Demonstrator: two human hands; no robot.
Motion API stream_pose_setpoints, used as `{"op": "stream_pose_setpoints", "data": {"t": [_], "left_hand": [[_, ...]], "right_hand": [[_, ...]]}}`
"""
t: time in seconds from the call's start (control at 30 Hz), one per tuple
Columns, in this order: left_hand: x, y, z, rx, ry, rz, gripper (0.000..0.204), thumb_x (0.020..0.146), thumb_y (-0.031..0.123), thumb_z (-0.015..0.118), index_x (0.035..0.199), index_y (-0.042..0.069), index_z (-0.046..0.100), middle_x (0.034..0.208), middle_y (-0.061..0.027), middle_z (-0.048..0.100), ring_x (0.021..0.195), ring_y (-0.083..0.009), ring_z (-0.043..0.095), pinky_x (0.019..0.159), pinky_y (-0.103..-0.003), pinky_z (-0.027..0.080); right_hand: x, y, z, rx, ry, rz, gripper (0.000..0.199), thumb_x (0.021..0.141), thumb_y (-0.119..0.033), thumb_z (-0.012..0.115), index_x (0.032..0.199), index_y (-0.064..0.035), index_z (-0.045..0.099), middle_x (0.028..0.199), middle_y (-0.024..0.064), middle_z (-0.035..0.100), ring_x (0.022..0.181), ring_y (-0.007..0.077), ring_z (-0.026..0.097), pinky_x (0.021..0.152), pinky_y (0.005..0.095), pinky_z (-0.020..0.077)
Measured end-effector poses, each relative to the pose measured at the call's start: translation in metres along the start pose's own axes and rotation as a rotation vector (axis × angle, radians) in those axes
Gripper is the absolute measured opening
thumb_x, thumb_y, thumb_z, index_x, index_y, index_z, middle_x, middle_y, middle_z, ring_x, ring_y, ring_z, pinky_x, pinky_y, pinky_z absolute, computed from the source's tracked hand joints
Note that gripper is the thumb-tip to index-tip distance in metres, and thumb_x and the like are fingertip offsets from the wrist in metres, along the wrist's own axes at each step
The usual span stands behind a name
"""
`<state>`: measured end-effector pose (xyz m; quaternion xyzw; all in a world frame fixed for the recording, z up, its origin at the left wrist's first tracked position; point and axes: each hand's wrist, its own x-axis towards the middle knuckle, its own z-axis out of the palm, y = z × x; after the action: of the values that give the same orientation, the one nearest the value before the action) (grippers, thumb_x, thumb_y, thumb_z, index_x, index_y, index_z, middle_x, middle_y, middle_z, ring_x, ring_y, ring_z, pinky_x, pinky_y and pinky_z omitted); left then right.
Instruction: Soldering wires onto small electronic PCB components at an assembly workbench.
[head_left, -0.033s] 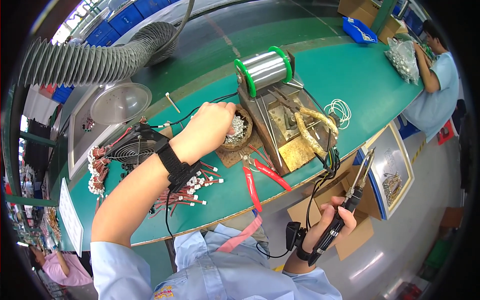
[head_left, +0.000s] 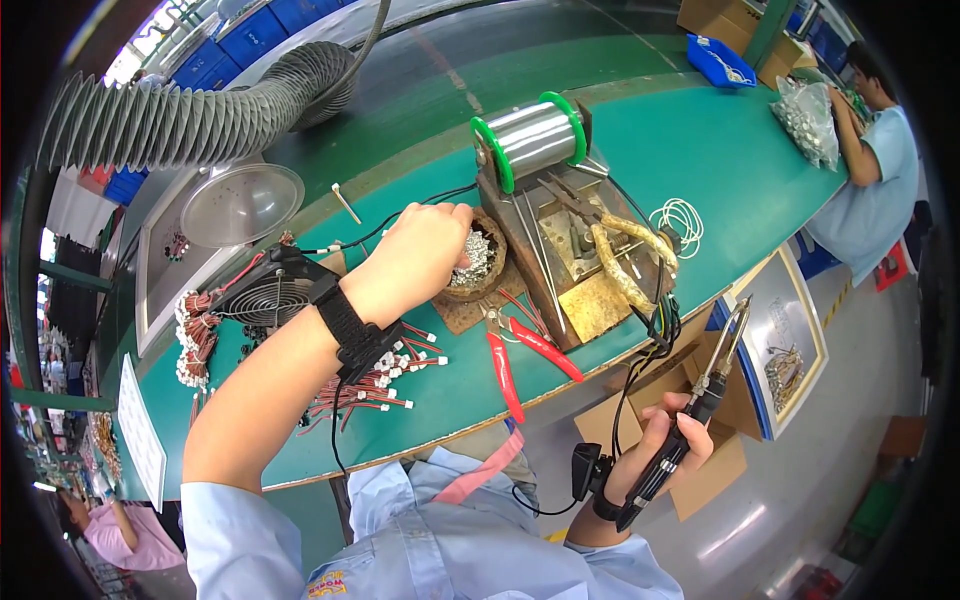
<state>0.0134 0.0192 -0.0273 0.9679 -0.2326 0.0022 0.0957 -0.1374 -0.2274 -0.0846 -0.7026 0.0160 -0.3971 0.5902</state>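
A: Where is the left hand?

B: Out over the green bench, a little toward eleven o'clock from picture centre. Its fingers are curled down into a small round brown dish full of tangled silvery bits. Whether that grip has closed on anything I cannot tell; the knuckles hide the fingertips. A black wrist strap with a cord sits on that forearm.

A: And the right hand?

B: Low at five o'clock, off the bench edge, above a cardboard box. Its grip is wrapped firmly around the black handle of a soldering iron, whose metal tip points up toward one o'clock.

A: What lies near the dish?

B: Just at its three o'clock stands a brown soldering stand with a green-flanged spool of solder wire on top. At the dish's five o'clock lie red-handled pliers, flat on the bench. Toward seven o'clock, under the forearm, is a heap of short red wires with white connectors.

A: Anything farther out?

B: A small black fan at nine o'clock, a grey ribbed extraction hose at ten o'clock, and another person seated at two o'clock handling a clear bag.
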Motion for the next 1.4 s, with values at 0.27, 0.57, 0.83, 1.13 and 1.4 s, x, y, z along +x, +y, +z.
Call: {"op": "stream_pose_setpoints", "data": {"t": [0.27,0.57,0.83,1.13,1.4], "left_hand": [[-0.005,-0.001,-0.029,-0.258,-0.066,-0.111,0.026,0.066,0.008,0.071,0.084,0.000,0.053,0.081,-0.0156,0.060,0.081,-0.0345,0.058,0.071,-0.040,0.045],[-0.016,0.005,-0.003,0.056,0.083,0.051,0.025,0.065,0.014,0.072,0.080,0.004,0.055,0.079,-0.0085,0.057,0.084,-0.0262,0.056,0.072,-0.035,0.040],[-0.011,0.000,-0.013,0.109,0.105,0.000,0.025,0.067,0.023,0.072,0.074,0.002,0.059,0.076,-0.0102,0.058,0.083,-0.0257,0.058,0.073,-0.037,0.040],[-0.005,0.001,-0.005,0.142,-0.137,-0.103,0.026,0.070,0.026,0.071,0.075,0.004,0.059,0.069,-0.0114,0.060,0.069,-0.0282,0.060,0.068,-0.037,0.041],[-0.008,0.005,-0.001,0.168,0.062,0.001,0.014,0.071,0.014,0.065,0.075,0.003,0.056,0.068,-0.0105,0.060,0.067,-0.0276,0.059,0.066,-0.036,0.040]], "right_hand": [[0.001,-0.001,0.001,-0.011,-0.023,-0.005,0.021,0.085,-0.002,0.054,0.103,-0.0095,0.045,0.098,0.0157,0.053,0.072,0.0161,0.053,0.064,0.0262,0.0457],[0.001,-0.002,0.001,-0.039,-0.058,-0.014,0.022,0.084,0.001,0.053,0.102,-0.0095,0.045,0.096,0.0160,0.053,0.071,0.0165,0.052,0.064,0.0265,0.0464],[0.002,-0.004,-0.003,-0.074,-0.028,-0.007,0.022,0.083,0.001,0.056,0.099,-0.0098,0.044,0.089,0.0167,0.053,0.069,0.0192,0.053,0.061,0.0283,0.0472],[0.001,-0.006,-0.003,-0.053,-0.044,-0.006,0.023,0.083,0.002,0.055,0.099,-0.0097,0.044,0.090,0.0172,0.053,0.071,0.0197,0.053,0.061,0.0282,0.0473],[0.001,-0.006,-0.004,-0.064,-0.036,-0.009,0.022,0.082,0.003,0.055,0.098,-0.0091,0.044,0.090,0.0173,0.052,0.073,0.0201,0.054,0.061,0.0279,0.0480]]}}
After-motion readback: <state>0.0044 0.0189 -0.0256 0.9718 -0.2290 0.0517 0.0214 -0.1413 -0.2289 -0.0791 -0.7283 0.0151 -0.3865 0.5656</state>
